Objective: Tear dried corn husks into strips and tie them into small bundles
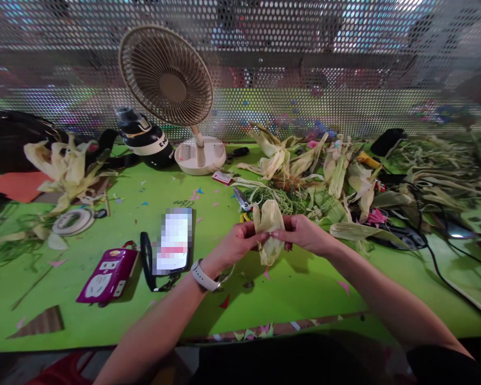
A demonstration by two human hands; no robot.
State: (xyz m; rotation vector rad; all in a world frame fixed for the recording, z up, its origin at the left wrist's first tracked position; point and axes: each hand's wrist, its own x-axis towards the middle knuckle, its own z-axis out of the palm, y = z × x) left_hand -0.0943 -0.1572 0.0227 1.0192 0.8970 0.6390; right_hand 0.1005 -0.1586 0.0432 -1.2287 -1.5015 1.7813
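Both my hands meet over the green table (pixel 104 315), pinching a pale yellow corn husk piece (pixel 269 216) between them. My left hand (pixel 237 243), with a white watch at the wrist, grips the husk's left side with closed fingers. My right hand (pixel 304 232) pinches its right side. The husk's lower part (pixel 270 251) hangs down between the hands. A pile of loose corn husks (pixel 336 176) and green strands lies just beyond the hands. Scissors (pixel 242 199) lie by the pile's left edge.
A beige desk fan (pixel 172 85) stands at the back before a perforated metal screen. A phone (pixel 174 240), a purple power strip (pixel 108 272), a tape roll (pixel 72 221), a husk flower (pixel 66 168) and a black-white bottle (pixel 146 139) lie left. Black cables (pixel 428 246) run right.
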